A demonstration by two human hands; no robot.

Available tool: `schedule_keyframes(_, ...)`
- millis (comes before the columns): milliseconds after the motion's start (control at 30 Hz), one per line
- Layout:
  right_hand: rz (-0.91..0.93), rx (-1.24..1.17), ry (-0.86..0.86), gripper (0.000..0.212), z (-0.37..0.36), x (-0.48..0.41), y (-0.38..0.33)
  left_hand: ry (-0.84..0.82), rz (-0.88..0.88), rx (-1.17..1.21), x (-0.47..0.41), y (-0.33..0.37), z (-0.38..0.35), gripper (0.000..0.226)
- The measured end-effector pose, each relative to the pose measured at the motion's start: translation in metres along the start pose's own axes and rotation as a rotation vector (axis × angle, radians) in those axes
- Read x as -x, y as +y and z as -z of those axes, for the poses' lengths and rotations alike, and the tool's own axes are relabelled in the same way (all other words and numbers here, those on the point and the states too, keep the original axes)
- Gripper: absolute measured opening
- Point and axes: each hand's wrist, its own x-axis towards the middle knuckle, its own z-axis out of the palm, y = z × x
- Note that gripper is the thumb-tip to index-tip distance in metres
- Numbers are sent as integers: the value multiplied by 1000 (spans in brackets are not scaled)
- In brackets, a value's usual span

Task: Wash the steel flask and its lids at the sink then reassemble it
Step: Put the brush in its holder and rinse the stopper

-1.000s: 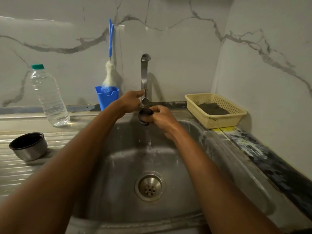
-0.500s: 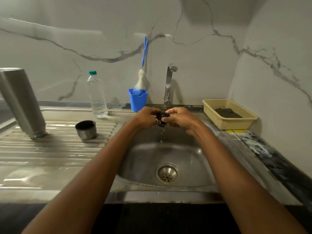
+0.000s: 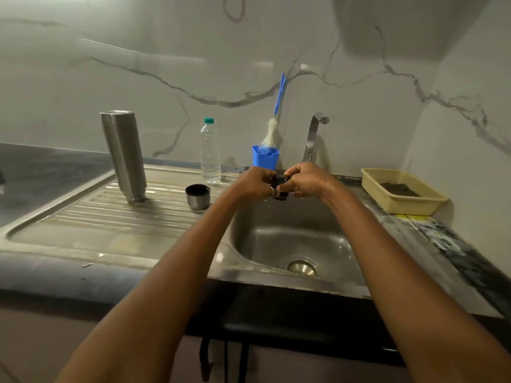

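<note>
Two bare forearms are extended from the lower edge of the view over the dark front edge of the bench. Below them the steel sink is seen, with its round drain at the bottom of the basin. Above the back part of the basin, a small black inner lid is held between both hands. It is pinched by the curled fingers of the left hand from one side and of the right hand from the other. Most of the lid is covered by the fingers, so which way it faces cannot be told. A ring is worn on the left hand.

To the left, on the ribbed drainboard, a steel cup lid is set with its open, dark inside facing up. Farther left and back, the steel flask is stood upside down on the drainboard. Its narrow mouth end is down and its broad base up, with the long axis near vertical and the top leaning slightly left.

Behind the cup lid a clear plastic bottle with a green cap is stood upright. Just beside it a blue holder carries a blue-handled brush, which leans against the wall. The tap rises behind the hands. At the right, a yellow basket with a dark pad in it is placed on the bench.
</note>
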Motion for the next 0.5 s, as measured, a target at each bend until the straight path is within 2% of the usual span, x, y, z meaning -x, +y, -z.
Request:
schedule_keyframes(133, 13, 117, -93, 44, -24, -1, -25, -56, 43, -36, 22, -12, 34, 34)
schedule_keyframes(267, 33, 184, -222, 34, -59, 1, -44, -86, 115, -108, 47, -32, 61, 41)
schedule_keyframes(500, 146, 135, -279, 31, -135, 5, -98, -10, 199, -79, 95, -75, 131, 46)
